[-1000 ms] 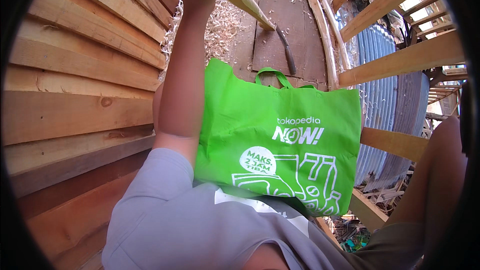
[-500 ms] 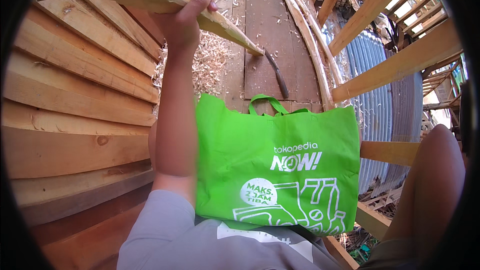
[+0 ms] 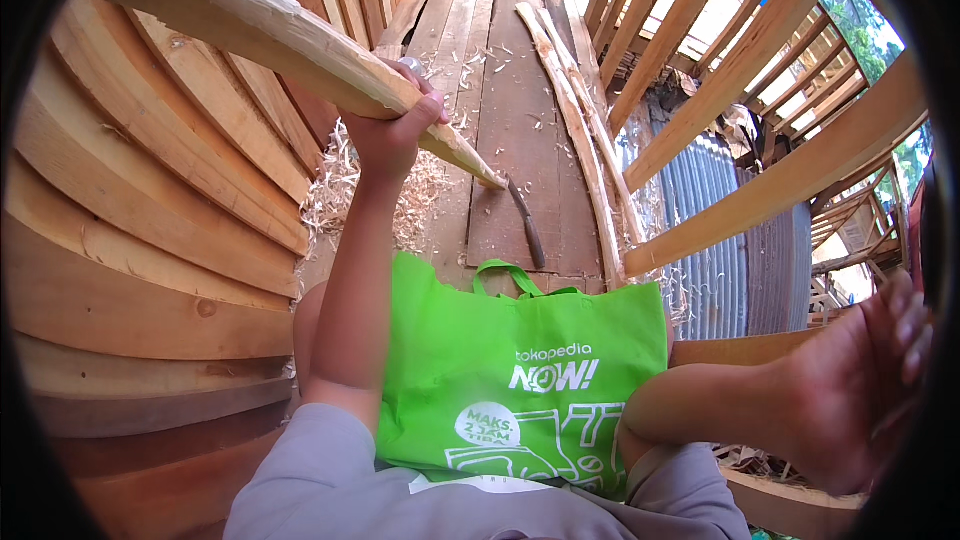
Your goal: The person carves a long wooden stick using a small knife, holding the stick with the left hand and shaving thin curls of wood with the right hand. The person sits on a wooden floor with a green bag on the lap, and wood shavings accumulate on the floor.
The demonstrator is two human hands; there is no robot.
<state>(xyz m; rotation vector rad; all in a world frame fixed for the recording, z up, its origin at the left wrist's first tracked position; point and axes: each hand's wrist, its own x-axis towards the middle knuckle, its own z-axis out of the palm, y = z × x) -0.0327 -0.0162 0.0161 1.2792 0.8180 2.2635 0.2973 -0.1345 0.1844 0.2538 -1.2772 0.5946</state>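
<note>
My left hand (image 3: pixel 390 135) is closed around a pale, peeled wooden pole (image 3: pixel 270 45) that slants from the upper left down toward the floorboards. Beside the pole's tapered lower end lies a dark, slightly curved tool (image 3: pixel 527 225) that looks like a knife; whether the two touch I cannot tell. A green cloth bag (image 3: pixel 430 360) with white print covers my lap, its handles toward the floor. My right hand (image 3: pixel 850 385) is raised at the far right, away from the pole, fingers apart and partly blurred, with nothing seen in it.
Stacked planks (image 3: pixel 150 270) form a wall at my left. Wood shavings (image 3: pixel 390 205) are heaped on the plank floor (image 3: pixel 510 140). Two long peeled poles (image 3: pixel 575 115) lie along the right. Beyond them are a slatted wooden railing (image 3: pixel 715 90) and corrugated metal sheets (image 3: pixel 705 230).
My right hand and forearm have come into view at the right, crossing the bag's corner. The view has shifted, so the pole, tool and bag appear lower. My left hand keeps its grip.
</note>
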